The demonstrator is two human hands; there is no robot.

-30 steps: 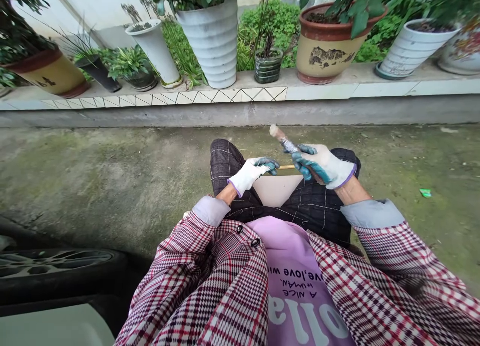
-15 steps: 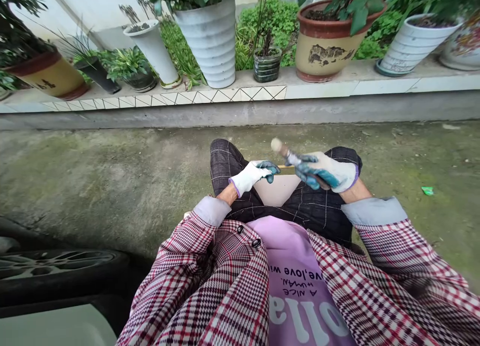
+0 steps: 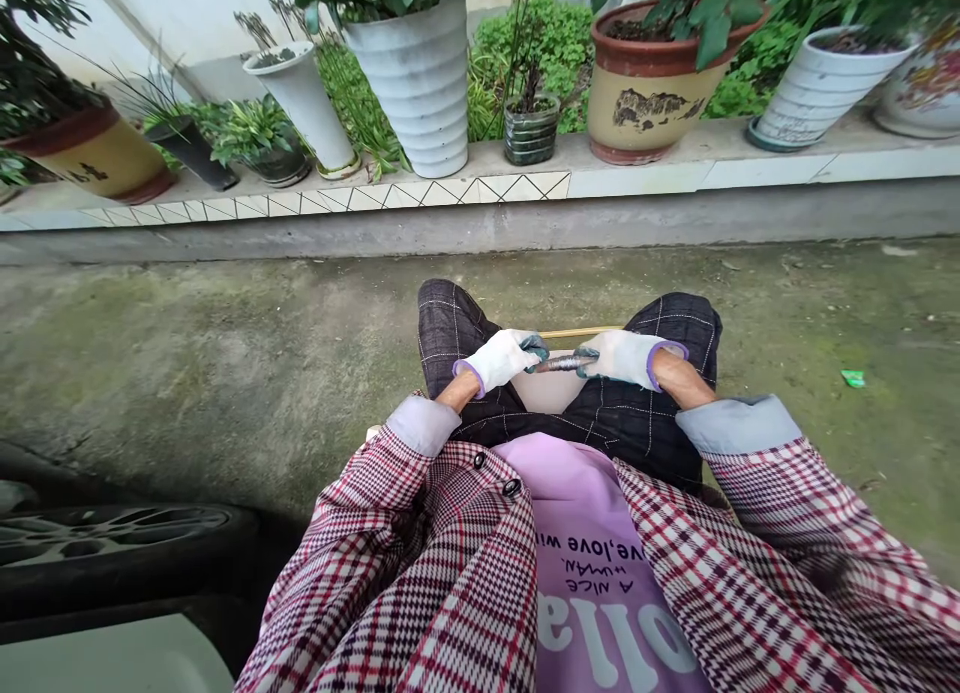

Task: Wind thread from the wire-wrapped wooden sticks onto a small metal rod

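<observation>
I sit with both gloved hands over my lap. My right hand (image 3: 626,358) is closed round a paintbrush (image 3: 561,363) that lies level, its metal ferrule and tip pointing left. The fingertips of my left hand (image 3: 501,358) are pinched at the brush tip. Under both hands a pale flat board (image 3: 551,393) rests between my knees. Past the hands a thin wooden stick (image 3: 581,332) runs across my knees.
A tiled ledge (image 3: 637,178) ahead carries several potted plants, among them a tall white ribbed pot (image 3: 416,78) and a brown pot (image 3: 652,93). Mossy concrete ground (image 3: 225,343) spreads around. A car tyre (image 3: 112,543) lies at lower left. A green scrap (image 3: 853,378) lies right.
My right hand has dropped from a raised tilt, bringing the brush down level onto the board. The brush tip has come to my left fingertips. My left hand has barely moved.
</observation>
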